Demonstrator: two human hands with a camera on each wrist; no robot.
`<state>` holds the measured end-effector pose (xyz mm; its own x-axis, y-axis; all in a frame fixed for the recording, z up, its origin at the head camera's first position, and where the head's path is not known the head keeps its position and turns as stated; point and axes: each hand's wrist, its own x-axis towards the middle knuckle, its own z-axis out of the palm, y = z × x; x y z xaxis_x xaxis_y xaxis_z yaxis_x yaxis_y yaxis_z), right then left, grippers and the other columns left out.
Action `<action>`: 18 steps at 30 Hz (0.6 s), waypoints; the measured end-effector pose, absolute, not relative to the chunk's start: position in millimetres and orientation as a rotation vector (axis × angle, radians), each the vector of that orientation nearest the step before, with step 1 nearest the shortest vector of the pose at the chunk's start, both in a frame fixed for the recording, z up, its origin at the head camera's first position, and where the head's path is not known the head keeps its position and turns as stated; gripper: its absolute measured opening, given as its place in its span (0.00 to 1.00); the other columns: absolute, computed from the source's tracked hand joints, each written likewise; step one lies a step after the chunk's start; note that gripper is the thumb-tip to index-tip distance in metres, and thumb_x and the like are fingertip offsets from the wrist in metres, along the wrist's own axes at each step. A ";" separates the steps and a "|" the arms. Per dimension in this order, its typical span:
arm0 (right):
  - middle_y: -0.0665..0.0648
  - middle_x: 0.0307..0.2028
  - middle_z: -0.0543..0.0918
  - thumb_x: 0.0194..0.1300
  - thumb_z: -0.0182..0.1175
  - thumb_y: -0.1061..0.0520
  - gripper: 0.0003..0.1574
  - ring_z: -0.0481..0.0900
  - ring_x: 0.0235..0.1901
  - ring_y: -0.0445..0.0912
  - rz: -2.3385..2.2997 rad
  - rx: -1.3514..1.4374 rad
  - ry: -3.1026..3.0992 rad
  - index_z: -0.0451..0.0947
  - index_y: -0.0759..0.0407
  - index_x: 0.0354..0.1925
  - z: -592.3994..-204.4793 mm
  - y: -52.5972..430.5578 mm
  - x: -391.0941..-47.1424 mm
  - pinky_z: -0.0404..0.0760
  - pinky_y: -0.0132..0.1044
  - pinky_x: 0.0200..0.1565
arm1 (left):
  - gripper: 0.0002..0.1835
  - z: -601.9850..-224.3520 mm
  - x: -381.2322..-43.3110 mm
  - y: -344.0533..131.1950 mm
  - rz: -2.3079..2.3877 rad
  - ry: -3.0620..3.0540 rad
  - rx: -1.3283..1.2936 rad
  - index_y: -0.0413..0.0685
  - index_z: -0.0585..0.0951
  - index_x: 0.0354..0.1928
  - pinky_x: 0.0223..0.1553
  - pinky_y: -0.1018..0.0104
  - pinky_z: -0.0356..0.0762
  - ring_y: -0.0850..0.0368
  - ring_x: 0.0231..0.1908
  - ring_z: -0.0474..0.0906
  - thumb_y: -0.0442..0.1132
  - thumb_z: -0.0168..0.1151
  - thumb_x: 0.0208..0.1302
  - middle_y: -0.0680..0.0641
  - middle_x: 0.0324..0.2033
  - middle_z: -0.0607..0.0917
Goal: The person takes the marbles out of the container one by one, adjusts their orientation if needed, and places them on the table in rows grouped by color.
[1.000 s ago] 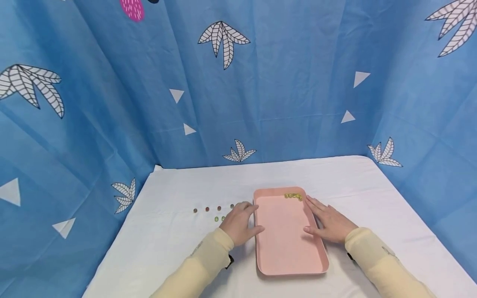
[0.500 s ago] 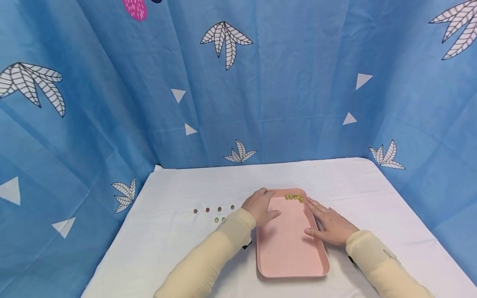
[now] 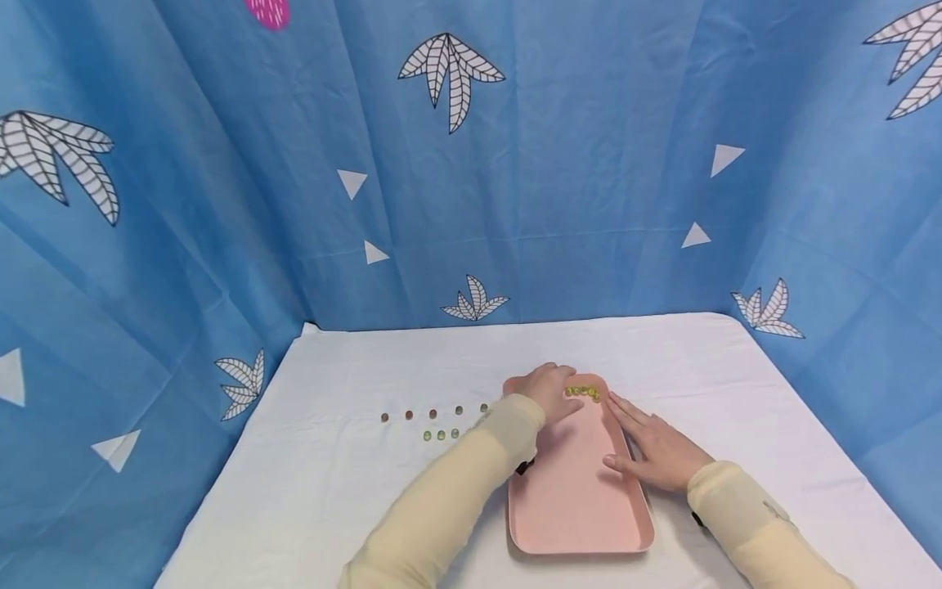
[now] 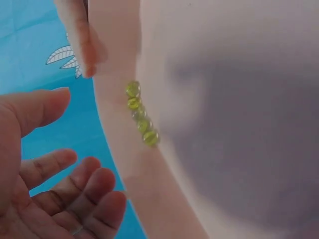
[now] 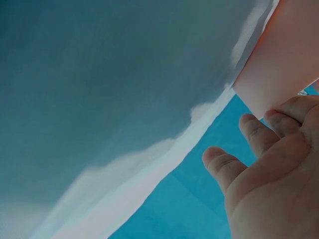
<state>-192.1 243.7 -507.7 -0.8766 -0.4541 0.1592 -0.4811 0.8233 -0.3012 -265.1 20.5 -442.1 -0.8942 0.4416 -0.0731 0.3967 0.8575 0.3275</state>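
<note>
A row of several yellow-green glass marbles [image 4: 139, 114] lies along the far wall inside the pink tray [image 3: 581, 511], toward its right corner. My left hand [image 3: 552, 394] reaches over the tray's far left part, its fingertips close to the left end of this row. In the left wrist view its fingers are loosely bent and apart, with nothing between them. Along the tray's right rim rests my right hand [image 3: 662, 450], fingers straight and thumb reaching over the rim. The right wrist view has its fingertips at the outer wall of the tray [image 5: 279, 64].
Left of the tray, small round marbles lie on the white tablecloth [image 3: 309, 483]: a back row of darker marbles [image 3: 432, 414] and a front row of green marbles [image 3: 441, 435]. A blue patterned curtain [image 3: 574, 204] surrounds the table's back and sides.
My left hand has moved from the tray's left rim, rightward and away from me, to the far end by the marbles. My right hand stays at the right rim.
</note>
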 end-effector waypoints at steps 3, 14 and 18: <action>0.58 0.72 0.57 0.59 0.57 0.26 0.58 0.63 0.66 0.57 0.503 0.759 -2.908 0.54 0.60 0.73 -507.7 244.5 -192.3 0.65 0.60 0.59 | 0.27 -446.2 -269.9 29.7 0.475 2.873 0.702 0.57 0.74 0.64 0.57 0.66 0.70 0.60 0.57 0.73 0.54 0.62 0.64 0.55 0.56 0.78; 0.59 0.72 0.57 0.60 0.59 0.29 0.57 0.65 0.65 0.59 0.485 0.770 -2.878 0.56 0.62 0.72 -509.0 243.0 -192.7 0.68 0.58 0.58 | 0.20 -472.6 -284.7 52.7 0.575 2.787 0.623 0.68 0.77 0.59 0.50 0.69 0.74 0.65 0.52 0.77 0.51 0.63 0.64 0.60 0.54 0.80; 0.57 0.73 0.56 0.60 0.58 0.29 0.57 0.64 0.65 0.58 0.500 0.764 -2.911 0.54 0.60 0.73 -509.3 241.3 -193.4 0.66 0.60 0.58 | 0.13 -483.4 -287.6 56.6 0.628 2.766 0.613 0.81 0.80 0.46 0.41 0.71 0.75 0.67 0.42 0.78 0.48 0.64 0.63 0.61 0.48 0.83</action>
